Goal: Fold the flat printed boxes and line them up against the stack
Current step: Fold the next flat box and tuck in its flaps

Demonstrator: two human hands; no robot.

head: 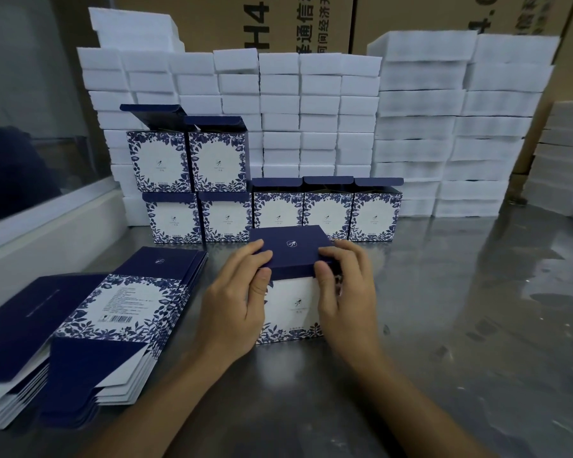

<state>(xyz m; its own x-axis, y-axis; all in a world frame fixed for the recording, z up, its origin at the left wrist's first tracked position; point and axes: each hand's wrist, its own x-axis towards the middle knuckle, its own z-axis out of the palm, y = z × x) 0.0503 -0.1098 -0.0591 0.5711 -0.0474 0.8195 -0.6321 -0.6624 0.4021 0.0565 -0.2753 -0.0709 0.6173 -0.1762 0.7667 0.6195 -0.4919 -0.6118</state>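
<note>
Pinching the box between your left hand and right hand, just short of the row; uneven thumb pressure could buckle the lid beneath your fingers.

The grey metal tabletop is smooth with a dull sheen, mirroring the white foam blocks, which look soft and matt. The navy-and-white floral-printed card boxes look smooth, matt.

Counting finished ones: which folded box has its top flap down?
The box between both hands, nearest the camera: its dark blue flap is pressed down. Three behind it in the bottom row stand open.
</note>
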